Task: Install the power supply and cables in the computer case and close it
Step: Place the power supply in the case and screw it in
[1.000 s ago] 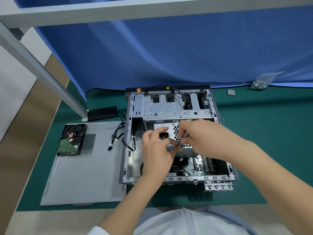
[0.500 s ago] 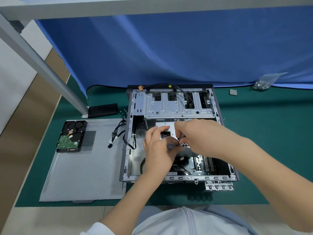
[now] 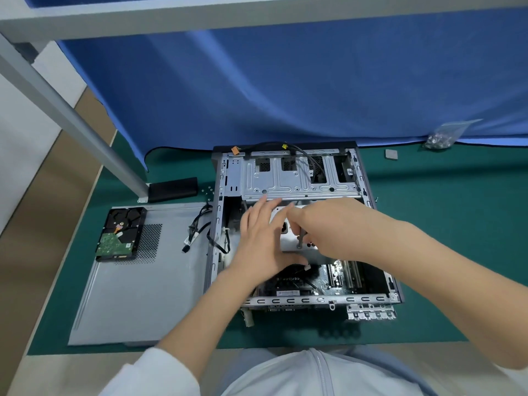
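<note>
Head view shows our left hand (image 3: 261,241) has opened, fingers now flat on the power supply (image 3: 294,238) mid-frame inside the case (image 3: 371,298), while our right hand (image 3: 328,227) grips a screwdriver (image 3: 300,238), so fastening likely begins.

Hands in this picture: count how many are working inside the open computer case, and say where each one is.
2. The left hand lies with straight fingers on the power supply, on its left side. The right hand reaches in from the right, gripping what looks like a thin tool over the supply's near edge.
</note>
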